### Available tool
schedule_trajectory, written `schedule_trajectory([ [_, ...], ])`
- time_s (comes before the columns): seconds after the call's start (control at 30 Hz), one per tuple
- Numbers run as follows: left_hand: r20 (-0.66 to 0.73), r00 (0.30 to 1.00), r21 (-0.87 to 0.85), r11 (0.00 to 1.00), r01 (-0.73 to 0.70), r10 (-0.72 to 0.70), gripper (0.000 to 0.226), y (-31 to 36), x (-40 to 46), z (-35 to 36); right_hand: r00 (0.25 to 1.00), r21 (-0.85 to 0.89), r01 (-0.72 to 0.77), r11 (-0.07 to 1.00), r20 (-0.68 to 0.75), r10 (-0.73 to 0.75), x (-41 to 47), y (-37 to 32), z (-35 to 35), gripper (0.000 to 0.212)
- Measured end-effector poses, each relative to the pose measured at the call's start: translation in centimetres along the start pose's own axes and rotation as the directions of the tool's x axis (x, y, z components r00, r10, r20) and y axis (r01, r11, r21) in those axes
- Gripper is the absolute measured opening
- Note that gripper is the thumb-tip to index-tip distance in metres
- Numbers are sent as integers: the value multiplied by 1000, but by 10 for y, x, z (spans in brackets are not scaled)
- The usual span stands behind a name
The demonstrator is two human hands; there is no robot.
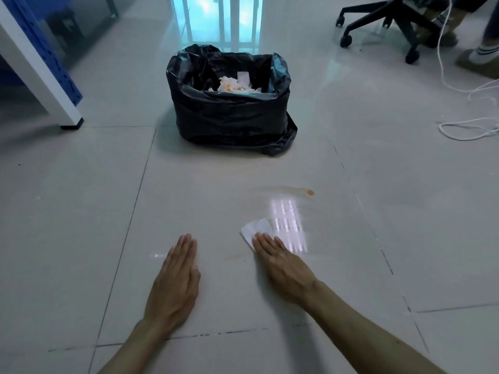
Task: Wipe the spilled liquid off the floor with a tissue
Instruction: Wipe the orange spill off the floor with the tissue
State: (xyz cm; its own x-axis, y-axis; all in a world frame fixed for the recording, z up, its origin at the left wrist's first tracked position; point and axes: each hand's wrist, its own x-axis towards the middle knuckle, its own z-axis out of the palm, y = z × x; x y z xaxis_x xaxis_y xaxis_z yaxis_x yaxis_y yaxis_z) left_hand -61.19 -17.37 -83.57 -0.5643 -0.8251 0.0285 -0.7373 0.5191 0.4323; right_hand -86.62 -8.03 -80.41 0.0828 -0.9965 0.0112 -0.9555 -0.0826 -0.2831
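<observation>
An orange-brown streak of spilled liquid [286, 189] lies on the pale floor tiles, ending in a darker drop at its right end. A fainter smear [237, 256] sits between my hands. A white tissue [255, 228] lies flat on the floor, and my right hand [280, 263] presses on its near edge with straight fingers. My left hand [175, 279] rests flat on the tile to the left, palm down, holding nothing.
A bin lined with a black bag [229, 114] stands ahead, with used stained tissues [235, 83] inside. A white table leg [40, 68] is at the left. An office chair base [386, 20], white cables [464, 130] and a person's shoes [480, 56] are at the right.
</observation>
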Motion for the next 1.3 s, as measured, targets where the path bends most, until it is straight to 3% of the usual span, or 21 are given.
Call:
schedule_trajectory([
  [0.2, 12, 1000, 9, 1000, -9, 9, 61, 2, 0, -1, 951, -44, -309, 950, -33, 308, -47, 52, -5, 71],
  [0.33, 15, 1000, 26, 999, -18, 18, 61, 3, 1, 0, 877, 64, -453, 889, -145, 457, -54, 34, 2, 65],
  [0.4, 17, 1000, 50, 999, -19, 18, 61, 4, 1, 1, 869, 91, -467, 880, -135, 476, -45, 19, 3, 65],
  [0.6, 30, 999, 157, 987, -32, 28, 63, 4, 1, 5, 957, 73, -270, 960, -90, 276, -10, -45, 27, 71],
  [0.73, 52, 997, 174, 983, -56, 48, 65, -1, 2, 5, 1000, 39, -22, 999, 13, 21, 7, -89, 34, 70],
  [0.83, 72, 995, 178, 980, -84, 72, 65, -5, 1, 6, 993, 7, 103, 995, 63, -104, 6, -84, 33, 71],
  [0.93, 69, 996, 161, 984, -71, 61, 65, -4, 1, 4, 988, -46, 140, 989, 70, -136, -3, -58, 28, 69],
  [1.1, 61, 996, 148, 987, -67, 58, 64, -1, -2, 1, 998, -89, -7, 996, 59, 13, -37, -14, 13, 70],
  [1.3, -4, 1000, 170, 985, -7, 8, 66, 5, 12, -12, 913, -120, -409, 905, -73, 402, -65, 56, -11, 61],
])
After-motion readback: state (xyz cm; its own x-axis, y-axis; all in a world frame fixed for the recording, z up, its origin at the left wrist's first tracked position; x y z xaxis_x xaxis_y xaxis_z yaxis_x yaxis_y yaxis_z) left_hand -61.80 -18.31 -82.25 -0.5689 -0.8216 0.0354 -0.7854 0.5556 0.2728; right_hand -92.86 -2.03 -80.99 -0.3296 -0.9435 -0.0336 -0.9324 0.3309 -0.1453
